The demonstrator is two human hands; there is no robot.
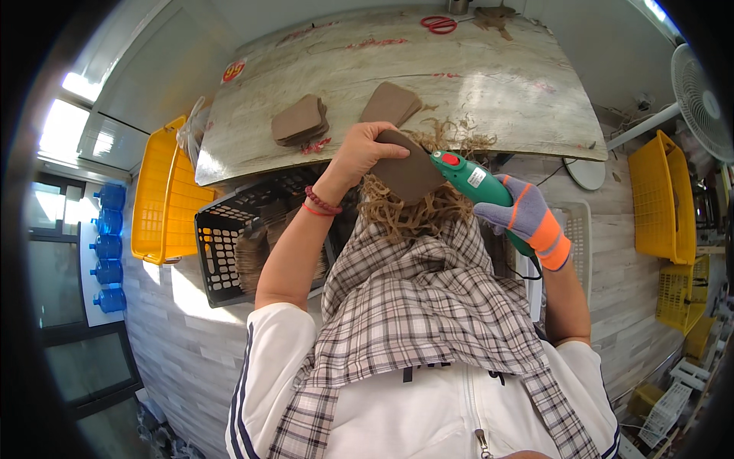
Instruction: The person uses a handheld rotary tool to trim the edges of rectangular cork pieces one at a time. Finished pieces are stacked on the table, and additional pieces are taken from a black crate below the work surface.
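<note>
Pinched between the thumb and fingers of my left hand (362, 153) is a brown flat piece (413, 174) with rounded edges, held over my lap at the table's near edge. My right hand (526, 213), in a grey and orange glove, is wrapped round green electric scissors (475, 182) with a red button. The tool's tip meets the right edge of the piece; its exact cut is too small to make out. Curly brown trimmings (409, 218) lie on my plaid apron below. Two stacks of similar pieces, a left stack (298, 121) and a right stack (390, 104), rest on the table.
More trimmings (462, 139) lie on the worn table (267, 80). Red-handled scissors (439, 24) are at its far edge. A black crate (217, 256) holding brown pieces stands left of my legs. Yellow crates stand at left (157, 206) and right (659, 203), near a white fan (702, 92).
</note>
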